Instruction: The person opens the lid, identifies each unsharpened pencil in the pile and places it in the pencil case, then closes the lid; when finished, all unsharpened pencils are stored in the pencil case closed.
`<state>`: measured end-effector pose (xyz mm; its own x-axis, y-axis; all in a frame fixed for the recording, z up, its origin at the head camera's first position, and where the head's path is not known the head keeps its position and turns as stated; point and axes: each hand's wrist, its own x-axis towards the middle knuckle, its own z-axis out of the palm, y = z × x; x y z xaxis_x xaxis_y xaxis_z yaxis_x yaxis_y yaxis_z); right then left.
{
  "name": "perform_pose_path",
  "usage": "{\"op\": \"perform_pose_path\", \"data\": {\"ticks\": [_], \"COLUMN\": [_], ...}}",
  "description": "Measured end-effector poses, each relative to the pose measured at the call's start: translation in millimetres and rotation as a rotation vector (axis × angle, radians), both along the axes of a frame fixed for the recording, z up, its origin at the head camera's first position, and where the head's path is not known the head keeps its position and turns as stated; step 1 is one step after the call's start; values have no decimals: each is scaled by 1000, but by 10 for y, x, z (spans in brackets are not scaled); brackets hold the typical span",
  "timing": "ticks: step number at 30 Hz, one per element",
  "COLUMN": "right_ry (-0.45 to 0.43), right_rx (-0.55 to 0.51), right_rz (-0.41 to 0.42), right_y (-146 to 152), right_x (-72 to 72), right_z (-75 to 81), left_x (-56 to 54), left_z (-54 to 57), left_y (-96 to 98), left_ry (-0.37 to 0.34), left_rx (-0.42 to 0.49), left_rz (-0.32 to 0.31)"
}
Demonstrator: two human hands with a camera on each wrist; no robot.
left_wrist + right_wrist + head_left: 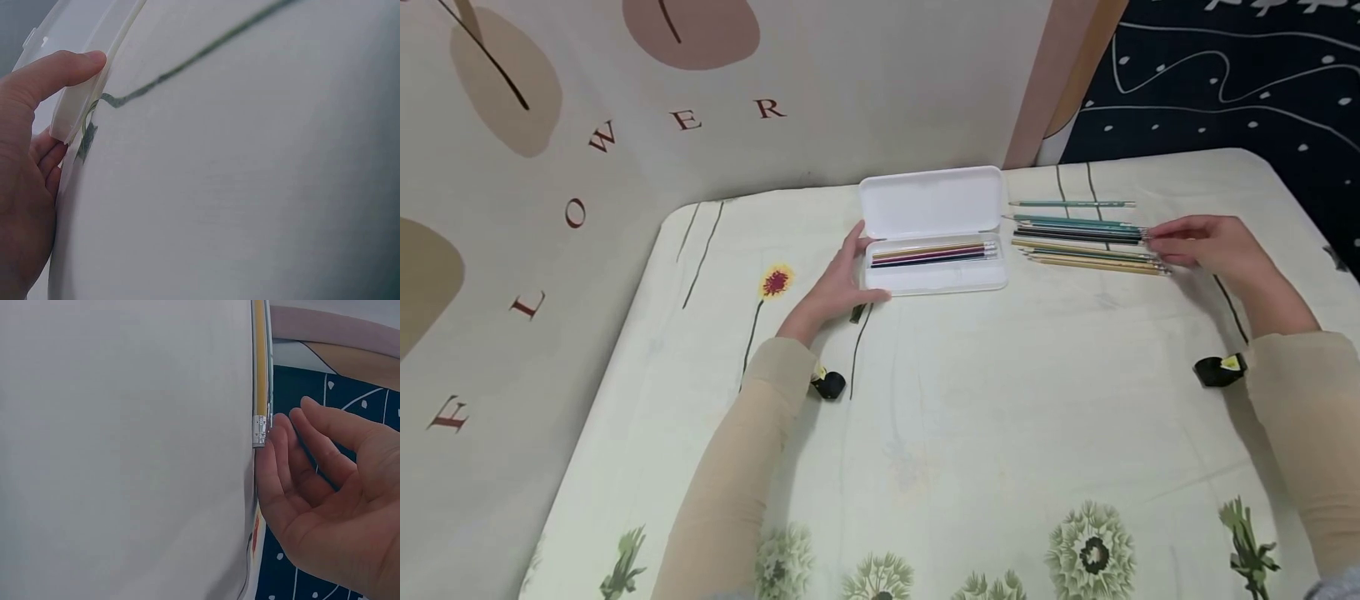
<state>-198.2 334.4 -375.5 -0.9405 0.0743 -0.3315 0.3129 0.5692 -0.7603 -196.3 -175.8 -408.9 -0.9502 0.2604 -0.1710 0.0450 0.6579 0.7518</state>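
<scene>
An open white pencil case (934, 283) lies on the cloth with its lid (932, 202) tipped back. Several pencils (932, 254) lie in its tray. My left hand (838, 283) grips the case's left end, thumb over the front edge; in the left wrist view the thumb (78, 65) lies on the case wall and the other fingers reach behind its corner. To the right of the case, several green, black and yellow pencils (1082, 242) lie side by side. My right hand (1210, 246) is at their eraser ends, its fingers loosely bent and the thumb apart from the pencils in the right wrist view.
One green pencil (1075, 203) lies apart behind the others. The table (970, 400) has a pale flowered cloth. A wall hanging with letters (850, 75) stands close behind, and dark patterned fabric (1247, 92) is at the right. Black straps with yellow labels show at both wrists.
</scene>
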Motion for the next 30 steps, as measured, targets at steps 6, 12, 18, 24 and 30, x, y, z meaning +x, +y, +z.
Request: {"op": "perform_pose_path", "data": {"ticks": [6,12,18,24,30], "right_ry": [-14,8,-9,-25,-13], "right_rx": [158,243,235,226,231], "right_rz": [82,175,243,267,269], "right_y": [57,74,49,40,51], "right_x": [21,-15,-28,-31,-37], "right_z": [-21,-62,-32,-6,-16], "left_x": [5,6,5,9,7], "left_z": [6,12,8,9,12], "left_y": [1,-1,-7,-3,2], "left_ry": [4,2,-4,-7,-6], "left_rx": [-1,-2,-7,-6,-1], "left_rz": [1,0,8,8,2]}}
